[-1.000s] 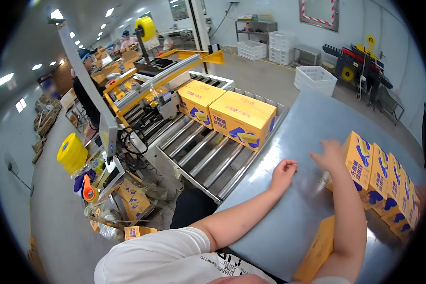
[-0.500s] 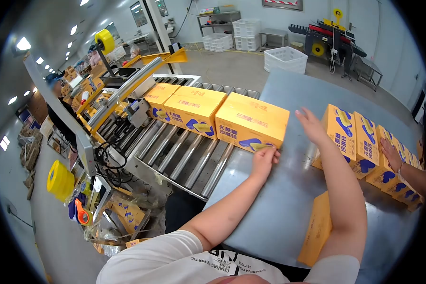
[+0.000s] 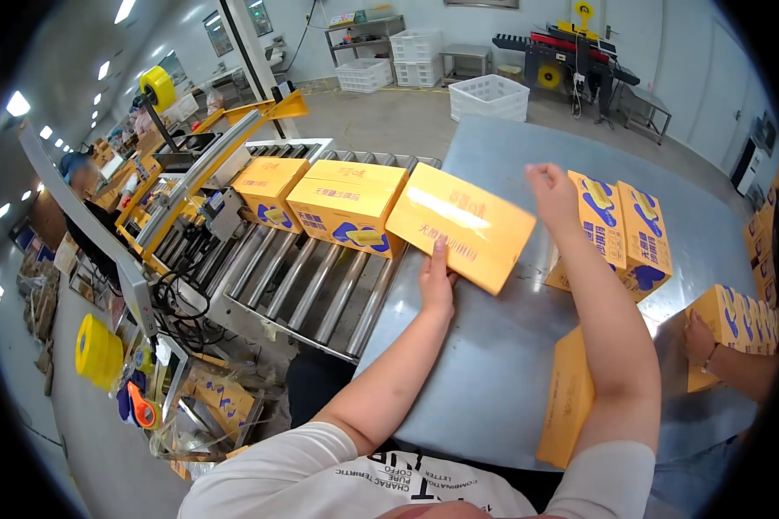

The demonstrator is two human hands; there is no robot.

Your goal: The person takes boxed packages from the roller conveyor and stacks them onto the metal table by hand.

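A yellow carton (image 3: 464,227) with a shiny strip of tape on top lies tilted and turned, partly over the rollers' end and partly over the metal table. My left hand (image 3: 437,281) grips its near edge, thumb on the top face and fingers tucked below. Beyond the carton's right end, my right hand (image 3: 550,192) is raised, its fingers loosely bent and slightly blurred, with nothing seen in them. Right of that hand stand two upright cartons, the nearer one (image 3: 599,216) partly hidden by my forearm. Under this forearm lies another yellow carton (image 3: 566,398).
Two more cartons, one (image 3: 348,201) in front, queue on the roller conveyor (image 3: 320,294) beside a taping machine frame (image 3: 208,156). At the right, another person's hand (image 3: 699,339) touches a row of cartons (image 3: 736,324) on the metal table (image 3: 493,363). A white crate (image 3: 490,98) stands beyond.
The carton at my left hand has tilted and turned towards me. My right hand has bent its fingers. At the right, the other person's row of cartons has moved away from the two upright ones.
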